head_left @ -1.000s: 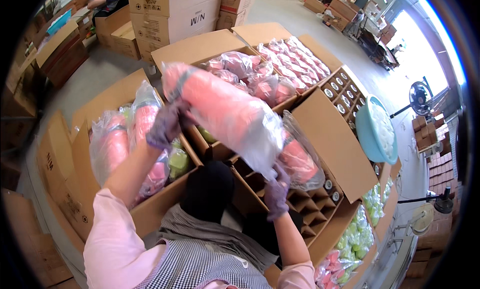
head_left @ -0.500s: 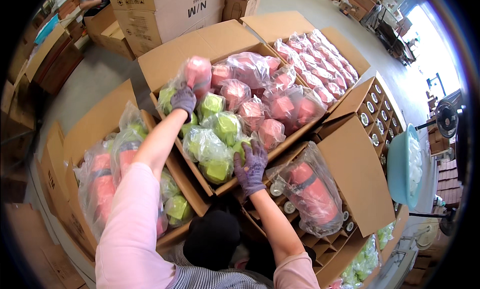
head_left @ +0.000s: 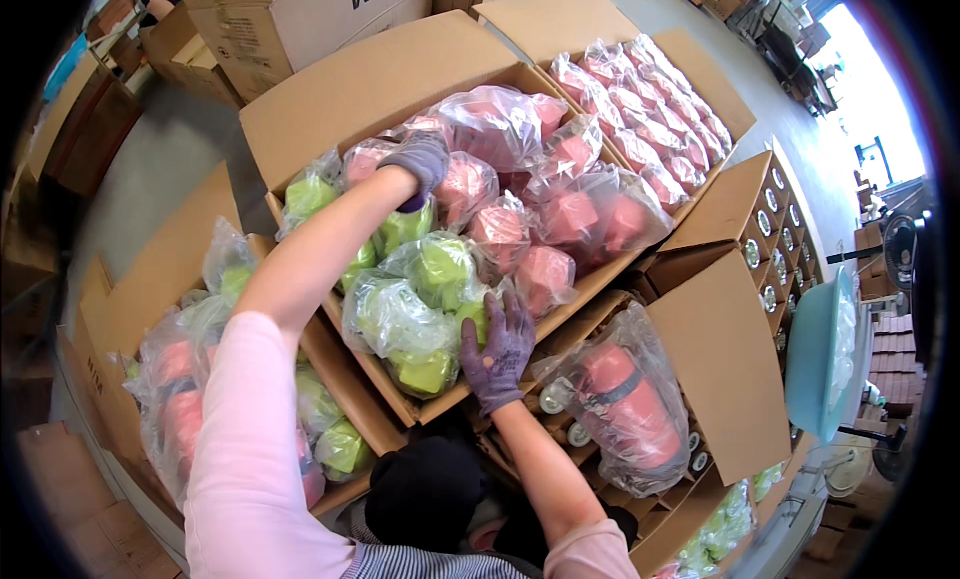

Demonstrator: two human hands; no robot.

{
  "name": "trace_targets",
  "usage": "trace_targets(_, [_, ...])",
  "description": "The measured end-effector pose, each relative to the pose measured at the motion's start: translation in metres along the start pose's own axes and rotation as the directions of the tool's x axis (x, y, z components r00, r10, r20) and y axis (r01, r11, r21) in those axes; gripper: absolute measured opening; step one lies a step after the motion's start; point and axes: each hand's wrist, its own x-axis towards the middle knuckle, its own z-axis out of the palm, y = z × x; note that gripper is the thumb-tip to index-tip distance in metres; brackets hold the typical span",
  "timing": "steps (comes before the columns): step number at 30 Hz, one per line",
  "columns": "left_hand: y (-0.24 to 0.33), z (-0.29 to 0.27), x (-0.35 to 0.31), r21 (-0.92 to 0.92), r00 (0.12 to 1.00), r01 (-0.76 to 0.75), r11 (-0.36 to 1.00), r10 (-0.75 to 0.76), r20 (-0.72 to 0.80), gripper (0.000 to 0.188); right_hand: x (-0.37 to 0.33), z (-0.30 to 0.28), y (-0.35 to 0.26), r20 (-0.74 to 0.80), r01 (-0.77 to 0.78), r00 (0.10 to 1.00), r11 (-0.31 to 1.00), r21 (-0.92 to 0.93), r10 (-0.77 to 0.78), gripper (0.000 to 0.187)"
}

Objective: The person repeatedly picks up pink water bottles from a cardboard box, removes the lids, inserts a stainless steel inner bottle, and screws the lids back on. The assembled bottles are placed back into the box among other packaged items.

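A large open carton point(head_left: 385, 74) holds bottle-shaped items in clear plastic bags, green on the left and pink toward the right. My gloved left hand point(head_left: 425, 164) reaches over its middle, above a green bagged item point(head_left: 408, 229) and close to a pink bagged item point(head_left: 466, 184). The fingers of that hand point down and are mostly hidden. At the near side, my gloved right hand point(head_left: 498, 354) rests with fingers spread on a green bagged item point(head_left: 470, 322), beside the carton's near wall. Another pink bagged item point(head_left: 365, 161) lies at the carton's far left.
To the right, a pink bagged bottle-shaped item point(head_left: 625, 399) lies across a divided carton. Left stands a carton point(head_left: 350, 494) of pink and green bagged items. A carton of pink bags point(head_left: 640, 109) adjoins behind. A blue basin point(head_left: 815, 354) and fan point(head_left: 897, 251) stand right.
My left hand has moved right from the carton's far left corner, where it held up a pink bagged item; that item now lies in the carton. My right hand stays near the same place.
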Motion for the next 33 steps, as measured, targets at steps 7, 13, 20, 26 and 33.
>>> trace_targets(7, [0.035, 0.016, 0.088, -0.513, 0.959, 0.235, 0.826, -0.283, -0.016, 0.054, 0.000, 0.004, 0.008, -0.023, -0.053, 0.998, 0.998, 0.029, 0.054, 0.050])
trace_targets(13, [-0.013, 0.043, 0.110, -0.293, 0.886, 0.185, 0.938, -0.030, 0.462, 0.057, 0.002, 0.002, 0.007, -0.045, -0.050, 0.998, 0.998, 0.028, 0.051, 0.049])
trace_targets(20, [0.040, 0.089, 0.117, -0.668, 0.886, 0.402, 0.626, -0.083, 0.456, 0.108, 0.002, -0.001, 0.016, -0.056, -0.111, 0.992, 0.994, -0.017, 0.110, 0.048])
trace_targets(26, [-0.010, 0.091, 0.116, -0.179, 0.767, 0.425, 0.887, -0.248, 0.592, 0.074, 0.005, 0.001, 0.009, 0.016, -0.064, 0.998, 0.997, 0.047, 0.063, 0.049])
trace_targets(33, [0.065, -0.010, 0.054, 0.413, 0.796, -0.298, 0.861, 0.462, -0.391, 0.030, 0.006, -0.002, 0.007, 0.016, -0.075, 0.997, 0.996, 0.057, 0.075, 0.047])
